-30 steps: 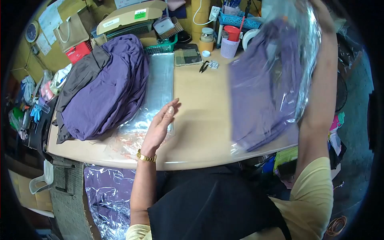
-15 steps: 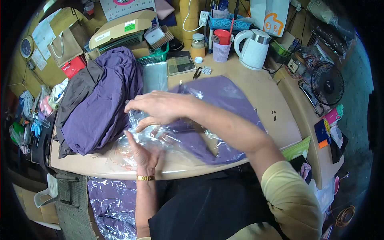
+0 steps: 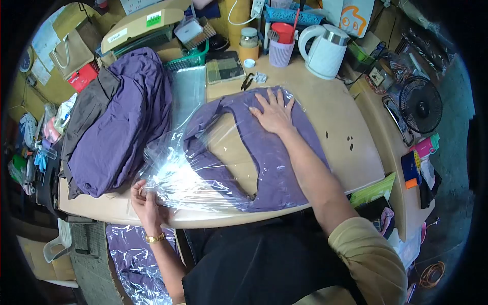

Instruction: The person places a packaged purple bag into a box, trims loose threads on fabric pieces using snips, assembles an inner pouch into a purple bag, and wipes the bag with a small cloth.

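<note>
A folded purple garment [image 3: 284, 168] lies on the table inside a clear plastic bag [image 3: 170, 178]. A gap in the folds shows the tabletop through the film. My right hand [image 3: 274, 113] rests flat on the bagged garment near its far end, fingers spread. At the bag's left end, my left hand [image 3: 146, 201] pinches the film's near corner between thumb and fingers. Left of the bag is a loose heap of purple garments [image 3: 119, 127] with a dark grey piece [image 3: 94, 109] beside it.
Flat clear plastic bags [image 3: 189, 91] lie behind the work, near small black snips [image 3: 247, 81]. A white kettle [image 3: 325, 53], a lilac cup [image 3: 280, 55] and a jar [image 3: 249, 43] stand at the back. A black fan [image 3: 421, 104] sits right. Bagged purple clothing [image 3: 140, 259] lies below the table's edge.
My right hand has moved from the bag's left end to lie flat on the garment. My left hand has moved left and grips the film, which is now spread flatter. The view has shifted slightly.
</note>
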The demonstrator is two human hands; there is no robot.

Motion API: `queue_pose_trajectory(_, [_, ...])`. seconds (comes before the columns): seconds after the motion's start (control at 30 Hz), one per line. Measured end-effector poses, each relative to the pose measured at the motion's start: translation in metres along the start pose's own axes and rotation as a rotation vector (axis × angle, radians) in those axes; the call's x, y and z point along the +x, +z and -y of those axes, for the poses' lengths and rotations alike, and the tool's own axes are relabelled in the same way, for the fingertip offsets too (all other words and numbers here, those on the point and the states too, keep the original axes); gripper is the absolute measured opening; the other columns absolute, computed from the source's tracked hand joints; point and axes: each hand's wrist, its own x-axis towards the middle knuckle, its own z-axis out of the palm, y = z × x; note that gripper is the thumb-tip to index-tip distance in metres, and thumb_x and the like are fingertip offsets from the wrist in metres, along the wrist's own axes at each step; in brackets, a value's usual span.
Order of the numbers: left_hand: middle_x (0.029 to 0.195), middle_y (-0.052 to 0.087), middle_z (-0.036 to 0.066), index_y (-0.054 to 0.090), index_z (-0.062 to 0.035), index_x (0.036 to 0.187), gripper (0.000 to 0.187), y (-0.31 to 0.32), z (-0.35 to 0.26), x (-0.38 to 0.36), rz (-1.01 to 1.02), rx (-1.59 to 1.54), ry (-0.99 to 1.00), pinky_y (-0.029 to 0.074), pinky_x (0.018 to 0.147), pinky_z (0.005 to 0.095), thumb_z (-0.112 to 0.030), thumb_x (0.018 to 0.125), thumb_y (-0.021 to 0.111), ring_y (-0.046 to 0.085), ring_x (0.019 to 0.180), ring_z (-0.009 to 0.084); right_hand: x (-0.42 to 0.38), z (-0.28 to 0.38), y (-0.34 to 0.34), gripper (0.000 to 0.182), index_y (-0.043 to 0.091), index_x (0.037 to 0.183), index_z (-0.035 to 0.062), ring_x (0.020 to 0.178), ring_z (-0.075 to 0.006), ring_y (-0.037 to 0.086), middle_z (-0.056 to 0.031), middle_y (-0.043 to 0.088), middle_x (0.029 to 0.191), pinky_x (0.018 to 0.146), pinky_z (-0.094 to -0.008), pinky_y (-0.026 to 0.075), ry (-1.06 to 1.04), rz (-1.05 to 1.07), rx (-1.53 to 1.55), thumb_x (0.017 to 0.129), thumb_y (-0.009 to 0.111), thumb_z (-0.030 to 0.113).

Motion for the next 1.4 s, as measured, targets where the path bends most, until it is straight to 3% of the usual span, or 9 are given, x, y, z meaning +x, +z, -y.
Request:
queue_pose_trajectory(0.2, [0.122, 0.062, 0.01, 0.06, -0.0057, 0.127, 0.037, 0.012, -0.062, -0.016, -0.068, 0.098, -0.127, 0.053, 0.074, 0.0296, -0.025, 0.095, 0.06, 0.062, 0.092, 0.0172, 0.009, 0.005, 0.003, 0.068, 0.042, 0.152, 0.0252, 0.151, -0.0398, 0.015, -0.0144, 0.026, 0.163, 0.115, -0.0712, 0.002, -0.044, -0.01, -0.08, 0.096, 0.043, 0.063])
queue_pose_trajectory(0.37, [0.105, 0.068, 0.01, 0.062, -0.0009, 0.118, 0.033, 0.037, -0.055, 0.004, 0.235, 1.118, 0.102, 0.051, 0.073, 0.0298, -0.026, 0.096, 0.064, 0.063, 0.087, 0.0156, 0.027, -0.019, -0.029, 0.066, 0.048, 0.148, 0.0188, 0.148, -0.038, 0.028, -0.0166, 0.032, 0.16, 0.118, -0.0621, 0.018, -0.167, 0.283, 0.094, 0.093, 0.057, 0.056])
queue_pose_trajectory(0.5, [0.1, 0.071, 0.015, 0.06, 0.0009, 0.116, 0.034, 0.029, -0.05, 0.007, 0.341, 0.57, -0.03, 0.053, 0.075, 0.0366, -0.028, 0.099, 0.061, 0.068, 0.081, 0.0209, -0.001, -0.045, -0.101, 0.05, 0.061, 0.13, 0.0055, 0.12, -0.0339, 0.06, -0.0204, 0.06, 0.133, 0.103, -0.0372, 0.046, -0.21, 0.082, 0.502, 0.088, 0.073, 0.029])
queue_pose_trajectory(0.57, [0.104, 0.069, 0.017, 0.051, 0.0022, 0.124, 0.046, 0.064, -0.078, -0.001, 0.422, 0.427, -0.277, 0.053, 0.078, 0.0379, -0.033, 0.097, 0.064, 0.066, 0.09, 0.0219, -0.005, -0.055, -0.1, 0.047, 0.063, 0.127, 0.0051, 0.117, -0.0324, 0.062, -0.0203, 0.063, 0.127, 0.101, -0.037, 0.047, -0.224, 0.067, 0.565, 0.088, 0.073, 0.029])
queue_pose_trajectory(0.67, [0.112, 0.064, 0.019, 0.038, 0.005, 0.136, 0.073, 0.204, -0.085, 0.027, 0.723, 0.649, 0.139, 0.053, 0.083, 0.0397, -0.029, 0.085, 0.078, 0.065, 0.095, 0.0254, 0.006, -0.054, -0.098, 0.041, 0.065, 0.123, 0.0043, 0.113, -0.0299, 0.064, -0.0198, 0.067, 0.118, 0.098, -0.0374, 0.048, -0.162, 0.036, 0.714, 0.089, 0.072, 0.027])
queue_pose_trajectory(0.73, [0.113, 0.063, 0.017, 0.036, 0.0048, 0.138, 0.073, 0.247, -0.14, 0.022, 0.783, -0.036, 0.082, 0.054, 0.08, 0.0335, -0.021, 0.085, 0.078, 0.066, 0.095, 0.022, 0.018, -0.054, -0.111, 0.039, 0.066, 0.121, 0.0038, 0.111, -0.029, 0.065, -0.0194, 0.068, 0.115, 0.096, -0.038, 0.048, -0.078, -0.008, 0.793, 0.089, 0.071, 0.026])
queue_pose_trajectory(1.1, [0.085, 0.066, 0.01, 0.03, 0.0002, 0.145, 0.065, 0.048, -0.04, 0.008, 0.475, 0.361, -0.105, 0.046, 0.06, 0.0253, -0.011, 0.094, 0.068, 0.06, 0.071, 0.0116, -0.08, -0.104, -0.031, 0.055, 0.055, 0.138, 0.0062, 0.135, -0.0363, 0.047, -0.0232, 0.047, 0.148, 0.111, -0.0418, 0.038, -0.231, -0.17, -0.207, 0.097, 0.058, 0.042])
queue_pose_trajectory(1.2, [0.078, 0.062, 0.005, 0.029, 0.0017, 0.148, 0.071, 0.034, -0.046, -0.003, 0.581, 0.367, -0.156, 0.042, 0.058, 0.0259, -0.019, 0.094, 0.071, 0.054, 0.067, 0.01, -0.036, -0.099, -0.093, 0.058, 0.056, 0.137, 0.0057, 0.135, -0.0369, 0.047, -0.0224, 0.043, 0.151, 0.109, -0.0434, 0.041, -0.054, 0.313, 0.344, 0.096, 0.056, 0.047])
queue_pose_trajectory(1.4, [0.079, 0.064, 0.004, 0.053, 0.0027, 0.126, 0.042, 0.073, -0.057, 0.009, 0.303, 0.393, -0.063, 0.041, 0.057, 0.0258, -0.028, 0.099, 0.064, 0.05, 0.064, 0.0086, 0.08, -0.102, -0.025, 0.057, 0.068, 0.117, 0.0025, 0.115, -0.0391, 0.063, -0.0239, 0.067, 0.119, 0.1, -0.0473, 0.046, 0.308, -0.228, 0.126, 0.093, 0.058, 0.053])
